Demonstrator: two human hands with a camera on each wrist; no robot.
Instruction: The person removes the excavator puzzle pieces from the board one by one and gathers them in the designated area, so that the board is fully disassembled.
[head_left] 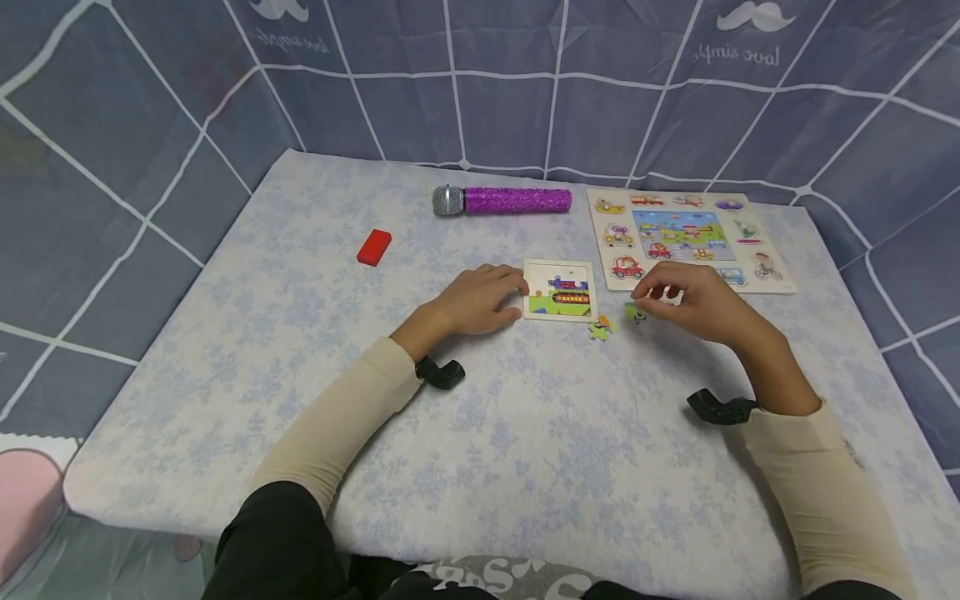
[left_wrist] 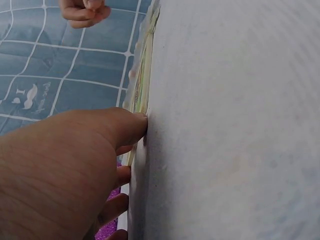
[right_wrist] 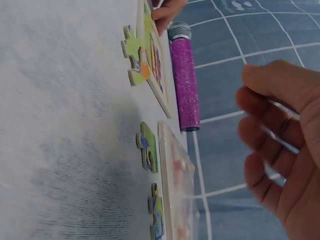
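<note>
My left hand (head_left: 480,298) rests by the left side of a small framed jigsaw puzzle (head_left: 558,315) with a vehicle picture, thumb and fingertips touching its edge. In the left wrist view, the thumb (left_wrist: 131,127) lies right at the frame's rim. My right hand (head_left: 693,302) hovers to the right, fingers loosely bent, nothing between thumb and fingertips. Under its fingertips in the head view lies a green jigsaw piece (head_left: 632,312). A green-and-orange piece (head_left: 600,327) lies by the puzzle's lower right corner. The right wrist view shows another loose piece (right_wrist: 157,217), which the hand hides in the head view.
A larger wooden puzzle board (head_left: 600,221) with vehicle pictures lies behind my right hand. A purple glittery microphone (head_left: 517,200) lies at the back of the table. Further left is a red block (head_left: 374,247). Grey-blue gridded cloth (head_left: 502,100) hangs behind the table.
</note>
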